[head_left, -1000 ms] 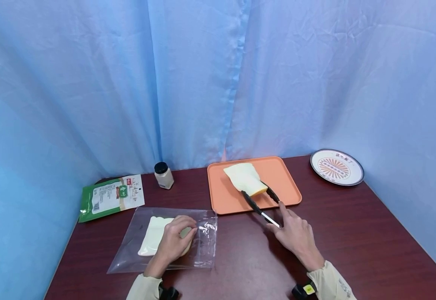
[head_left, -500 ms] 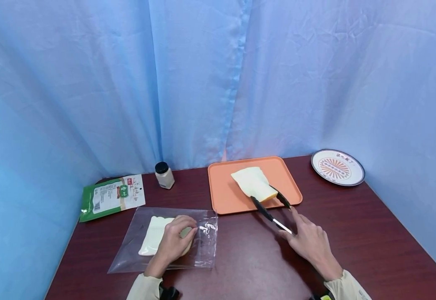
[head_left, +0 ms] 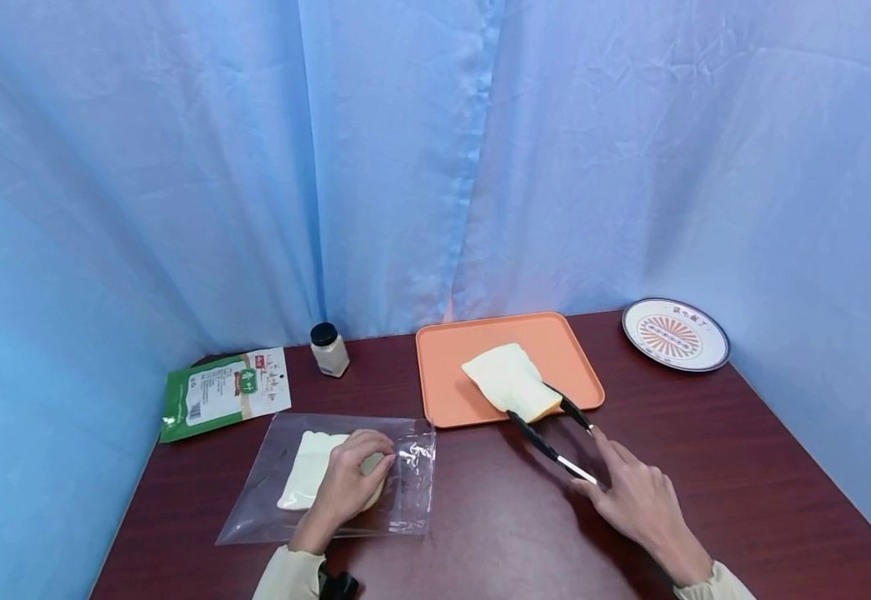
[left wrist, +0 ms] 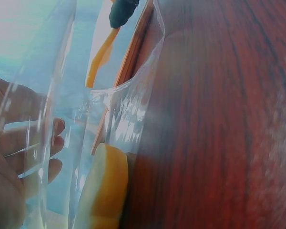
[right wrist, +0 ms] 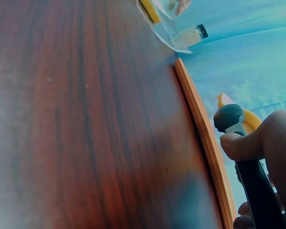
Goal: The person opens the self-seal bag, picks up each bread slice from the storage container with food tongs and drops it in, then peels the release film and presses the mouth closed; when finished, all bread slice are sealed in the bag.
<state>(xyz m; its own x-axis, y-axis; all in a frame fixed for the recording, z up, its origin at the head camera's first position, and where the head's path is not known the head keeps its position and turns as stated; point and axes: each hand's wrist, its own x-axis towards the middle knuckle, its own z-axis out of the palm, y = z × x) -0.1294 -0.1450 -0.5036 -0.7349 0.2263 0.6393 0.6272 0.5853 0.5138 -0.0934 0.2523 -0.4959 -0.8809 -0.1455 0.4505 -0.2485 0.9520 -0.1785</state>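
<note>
My left hand point(head_left: 348, 482) pinches the upper film of a clear plastic bag point(head_left: 411, 492) near its right-hand opening. Inside the bag lies a slice of bread point(head_left: 306, 473), partly hidden under the hand; its brown crust edge shows through the film in the left wrist view. My right hand point(head_left: 639, 500) grips a pair of tongs point(head_left: 531, 435) with black tips and metal arms. Between the tips is a second slice of bread point(head_left: 512, 382), tilted over the front part of an orange tray point(head_left: 446, 408).
Behind the bag are a green and white packet point(head_left: 217, 393) and a small black-lidded jar point(head_left: 329, 352). A patterned white plate point(head_left: 675, 335) stands at the back right, close to the blue curtain point(head_left: 593, 167). Dark wooden table point(head_left: 525, 542) stretches between both hands.
The right hand has drawn the tongs and bread slice to the right and toward the body, nearer the tray's front edge. My left hand and the bag have stayed in place.
</note>
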